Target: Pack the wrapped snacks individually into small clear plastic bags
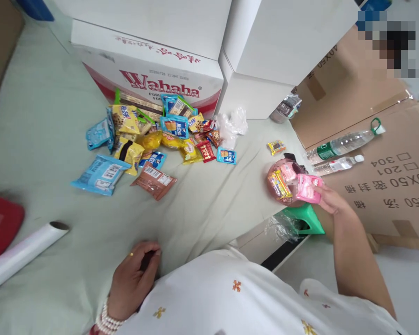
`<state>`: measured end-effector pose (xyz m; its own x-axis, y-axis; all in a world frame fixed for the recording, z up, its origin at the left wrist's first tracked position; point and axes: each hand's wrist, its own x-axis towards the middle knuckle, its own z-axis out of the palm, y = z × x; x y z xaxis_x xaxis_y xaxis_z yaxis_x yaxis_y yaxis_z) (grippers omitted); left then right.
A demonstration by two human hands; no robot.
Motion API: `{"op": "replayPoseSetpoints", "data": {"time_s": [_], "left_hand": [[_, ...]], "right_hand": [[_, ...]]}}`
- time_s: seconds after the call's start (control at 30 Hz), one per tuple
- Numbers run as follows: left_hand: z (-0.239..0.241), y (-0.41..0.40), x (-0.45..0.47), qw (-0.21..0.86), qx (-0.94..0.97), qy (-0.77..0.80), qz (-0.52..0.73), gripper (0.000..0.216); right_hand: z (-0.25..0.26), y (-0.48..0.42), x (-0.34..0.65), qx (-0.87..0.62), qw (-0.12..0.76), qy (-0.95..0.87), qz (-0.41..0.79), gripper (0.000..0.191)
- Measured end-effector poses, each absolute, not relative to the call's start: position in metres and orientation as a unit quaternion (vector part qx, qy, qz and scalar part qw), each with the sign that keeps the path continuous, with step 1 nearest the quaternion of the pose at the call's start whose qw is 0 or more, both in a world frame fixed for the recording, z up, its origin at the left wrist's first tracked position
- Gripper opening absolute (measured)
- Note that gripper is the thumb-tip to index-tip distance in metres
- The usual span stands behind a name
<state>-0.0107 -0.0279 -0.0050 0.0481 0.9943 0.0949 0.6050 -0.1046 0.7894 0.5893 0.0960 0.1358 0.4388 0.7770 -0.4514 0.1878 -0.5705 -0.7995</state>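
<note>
My right hand (pixel 326 197) grips a pink snack packet (pixel 309 188) at the right edge of a round, reddish, see-through bowl (pixel 273 190). In the bowl lie a yellow snack bar (pixel 280 184) and another pink packet (pixel 289 171). Just behind the bowl, a small yellow-wrapped snack (pixel 276 147) rests on the pale green cloth (pixel 209 204). My left hand (pixel 134 274) lies on the cloth close to my body, fingers curled in, with no object visible in it. Farther off is a heap of packaged snacks (pixel 167 139), with a light blue packet (pixel 102 175) and a brown packet (pixel 154 180) in front.
A Wahaha carton (pixel 153 79) and white boxes (pixel 261 42) stand behind the heap. Two plastic bottles (pixel 349 142) are beside flat cardboard (pixel 387 177) on the right. A green stool (pixel 309 218) sits below the bowl. At left are a white tube (pixel 24 256) and a red object (pixel 3 225).
</note>
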Motion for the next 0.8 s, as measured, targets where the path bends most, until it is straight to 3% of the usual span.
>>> {"op": "replayPoseSetpoints", "data": {"time_s": [0.2, 0.57, 0.8], "left_hand": [[-0.005, -0.027, -0.009, 0.291, 0.661, 0.608, 0.329, 0.016], [0.004, -0.025, -0.006, 0.293, 0.656, 0.606, 0.342, 0.016], [0.004, -0.025, -0.006, 0.292, 0.655, 0.61, 0.337, 0.014]], "right_hand": [[0.086, 0.105, 0.571, -0.816, 0.325, -0.3, 0.373, 0.017], [0.078, 0.114, 0.566, -0.923, -0.007, -0.379, 0.073, 0.065], [0.079, 0.1, 0.548, -0.896, -0.091, -0.433, -0.038, 0.064]]}}
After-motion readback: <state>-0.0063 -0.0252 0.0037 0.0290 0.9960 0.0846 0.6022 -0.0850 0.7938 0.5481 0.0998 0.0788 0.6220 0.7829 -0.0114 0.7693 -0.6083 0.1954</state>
